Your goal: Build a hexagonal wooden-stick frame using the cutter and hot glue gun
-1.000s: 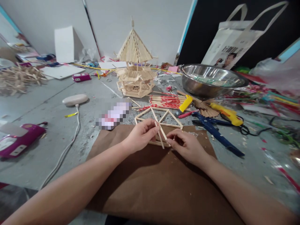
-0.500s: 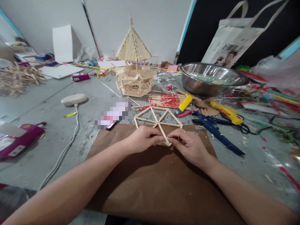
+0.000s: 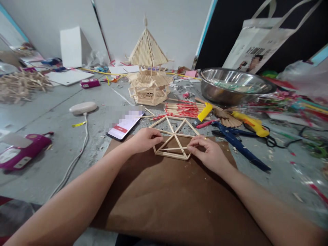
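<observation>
A hexagonal frame of thin wooden sticks (image 3: 174,134) with crossing spokes lies partly on a brown sheet (image 3: 159,198). My right hand (image 3: 208,152) is at its near right corner, thumb and fingers pinched on one end of a loose wooden stick (image 3: 170,149). That stick lies across the near triangle of the frame, pointing left. My left hand (image 3: 146,139) is over the frame's left side, its fingertips drawn together; whether anything is between them is hidden. Behind the frame stands a wooden stick pavilion (image 3: 148,51) with a pointed roof.
A phone (image 3: 125,127) lies left of the frame. Red-marked sticks (image 3: 181,110), a yellow-handled tool (image 3: 205,112) and blue pliers (image 3: 238,147) are beyond and to the right. A metal bowl (image 3: 235,97) sits farther back. A white cable (image 3: 83,147) crosses the left side.
My left hand has moved left, away from my right hand and the frame's near right corner. The loose stick now shows between the hands, its end in my right fingers.
</observation>
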Demonstrator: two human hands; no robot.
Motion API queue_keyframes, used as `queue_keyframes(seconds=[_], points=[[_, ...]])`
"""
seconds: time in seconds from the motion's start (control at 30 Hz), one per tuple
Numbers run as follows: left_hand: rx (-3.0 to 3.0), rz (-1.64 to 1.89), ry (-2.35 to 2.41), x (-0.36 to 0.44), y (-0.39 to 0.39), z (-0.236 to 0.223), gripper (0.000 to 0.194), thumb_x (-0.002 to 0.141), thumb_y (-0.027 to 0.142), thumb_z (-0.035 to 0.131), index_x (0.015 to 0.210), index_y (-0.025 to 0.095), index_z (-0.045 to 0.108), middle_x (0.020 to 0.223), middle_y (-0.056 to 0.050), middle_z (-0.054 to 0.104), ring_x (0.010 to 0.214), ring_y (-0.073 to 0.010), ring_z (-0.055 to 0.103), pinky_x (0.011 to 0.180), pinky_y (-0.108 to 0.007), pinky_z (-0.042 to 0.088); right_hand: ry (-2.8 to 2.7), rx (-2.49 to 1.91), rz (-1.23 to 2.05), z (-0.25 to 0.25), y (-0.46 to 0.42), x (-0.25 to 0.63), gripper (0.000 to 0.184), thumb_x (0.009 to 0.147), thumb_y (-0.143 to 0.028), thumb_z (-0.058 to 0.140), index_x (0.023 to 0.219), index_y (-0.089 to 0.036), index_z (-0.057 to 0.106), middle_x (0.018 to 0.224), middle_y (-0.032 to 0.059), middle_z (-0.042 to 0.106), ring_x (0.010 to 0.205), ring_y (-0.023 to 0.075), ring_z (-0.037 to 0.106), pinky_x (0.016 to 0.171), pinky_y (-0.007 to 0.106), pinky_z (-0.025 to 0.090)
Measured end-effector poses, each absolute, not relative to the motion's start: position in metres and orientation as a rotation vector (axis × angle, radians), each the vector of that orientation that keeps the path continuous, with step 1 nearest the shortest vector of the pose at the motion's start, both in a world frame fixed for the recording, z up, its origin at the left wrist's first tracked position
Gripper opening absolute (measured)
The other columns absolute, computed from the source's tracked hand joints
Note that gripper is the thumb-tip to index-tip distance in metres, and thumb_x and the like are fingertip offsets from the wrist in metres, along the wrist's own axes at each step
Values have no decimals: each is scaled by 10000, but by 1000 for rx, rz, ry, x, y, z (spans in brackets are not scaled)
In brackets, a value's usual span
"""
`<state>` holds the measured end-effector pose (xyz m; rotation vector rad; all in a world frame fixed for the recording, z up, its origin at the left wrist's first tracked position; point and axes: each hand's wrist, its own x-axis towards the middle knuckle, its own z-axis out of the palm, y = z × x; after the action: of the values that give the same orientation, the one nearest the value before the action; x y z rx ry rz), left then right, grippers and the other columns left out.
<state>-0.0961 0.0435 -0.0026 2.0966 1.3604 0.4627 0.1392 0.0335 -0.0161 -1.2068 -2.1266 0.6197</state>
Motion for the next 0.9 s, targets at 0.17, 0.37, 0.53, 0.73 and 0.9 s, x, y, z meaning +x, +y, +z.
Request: queue_keyframes(seconds=[0.17,0.37,0.53,0.73,0.9], points=[[2111,437,1338,-95,42,-2,224,751,268,414,762,139,598,713,-11,607,652,-104,513,606,-207,367,-2113,-1217,691,-19,34,140,106,722,-263,538,673,-183,587,771,28,564,742,142,530,720,285,396],[2146,404,1331,-95,40,0,226,751,253,415,792,146,610,741,-15,613,658,-103,515,606,-206,367,-2191,-1226,628,-20,34,142,101,709,-257,549,653,-189,599,776,28,568,740,147,535,715,295,398],[2205,393,1322,-94,39,1,234,758,258,413,814,155,615,761,-21,617,671,-107,521,612,-208,369,-2304,-1192,550,-15,34,140,95,695,-238,553,631,-186,599,758,25,583,718,141,534,699,287,396],[2329,308,1332,-91,34,5,233,752,277,431,838,196,632,802,-23,617,716,-121,531,642,-219,375,-2397,-1152,504,-11,34,139,94,687,-211,549,618,-184,606,733,25,592,713,139,527,701,285,382],[2394,278,1272,-89,34,4,224,740,283,454,848,212,636,819,-19,623,750,-125,532,673,-221,374,-2434,-1143,454,-12,34,139,90,681,-202,550,610,-192,603,723,20,601,730,151,521,724,306,365]])
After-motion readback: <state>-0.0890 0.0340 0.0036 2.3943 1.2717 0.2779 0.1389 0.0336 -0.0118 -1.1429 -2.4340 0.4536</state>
